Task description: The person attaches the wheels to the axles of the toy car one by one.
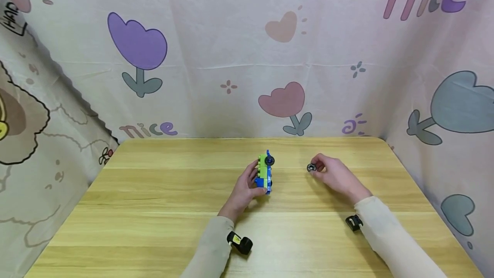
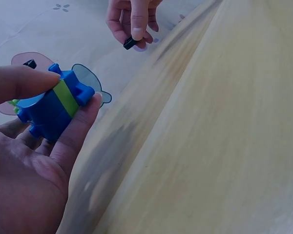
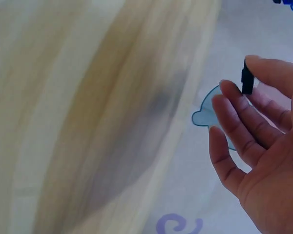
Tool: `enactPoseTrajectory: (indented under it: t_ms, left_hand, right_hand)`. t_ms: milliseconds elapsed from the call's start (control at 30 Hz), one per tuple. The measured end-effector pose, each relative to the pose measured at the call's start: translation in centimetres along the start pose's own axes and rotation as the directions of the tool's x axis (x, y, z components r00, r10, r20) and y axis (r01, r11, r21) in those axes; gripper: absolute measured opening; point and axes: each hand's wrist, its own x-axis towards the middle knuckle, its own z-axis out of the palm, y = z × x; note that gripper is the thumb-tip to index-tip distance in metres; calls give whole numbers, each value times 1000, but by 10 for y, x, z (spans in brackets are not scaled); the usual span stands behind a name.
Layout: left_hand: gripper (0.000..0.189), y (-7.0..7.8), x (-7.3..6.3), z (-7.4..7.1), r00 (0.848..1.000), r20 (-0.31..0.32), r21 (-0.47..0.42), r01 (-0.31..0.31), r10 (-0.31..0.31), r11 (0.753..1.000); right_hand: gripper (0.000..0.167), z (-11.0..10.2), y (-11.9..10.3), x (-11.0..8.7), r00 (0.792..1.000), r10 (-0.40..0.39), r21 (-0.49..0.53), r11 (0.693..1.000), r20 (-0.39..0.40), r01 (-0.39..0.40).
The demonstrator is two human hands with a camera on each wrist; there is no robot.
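Note:
My left hand (image 1: 242, 188) grips a small toy car (image 1: 263, 171) built of green and blue bricks, tipped on end with its wheeled side turned to the right. A black wheel (image 1: 269, 160) shows near its upper end. In the left wrist view the thumb and a finger clasp the car's blue end (image 2: 51, 107), with a green strip between blue parts. To the right, above the table, my right hand (image 1: 335, 176) pinches a loose black wheel (image 1: 311, 167) between thumb and fingertip. The right wrist view shows this wheel (image 3: 247, 78) edge-on, the other fingers curled loosely.
A light wooden table (image 1: 173, 209) lies under both hands. Behind it and at both sides hangs a pale cloth (image 1: 216, 25) printed with flowers and hearts. Each wrist carries a small black camera, one on the left sleeve (image 1: 240, 243) and one on the right (image 1: 353, 222).

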Motion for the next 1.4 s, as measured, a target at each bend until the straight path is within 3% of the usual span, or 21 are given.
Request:
enactPoseTrajectory:
  t_ms: [600, 1033, 1400]
  left_hand:
    - [90, -3, 0, -1, 1000, 5, -2, 12, -12, 1000]
    - [90, -5, -3, -3, 1000, 21, -15, 16, -15, 1000]
    - [88, -5, -1, -2, 999, 37, -24, -2, 3, 1000]
  right_hand:
    - [19, 8, -34, -12, 999, -36, 5, 999, 23, 36]
    - [22, 11, -55, -21, 992, -111, -7, 994, 60, 112]
    - [24, 22, -70, -24, 982, -181, 47, 983, 57, 178]
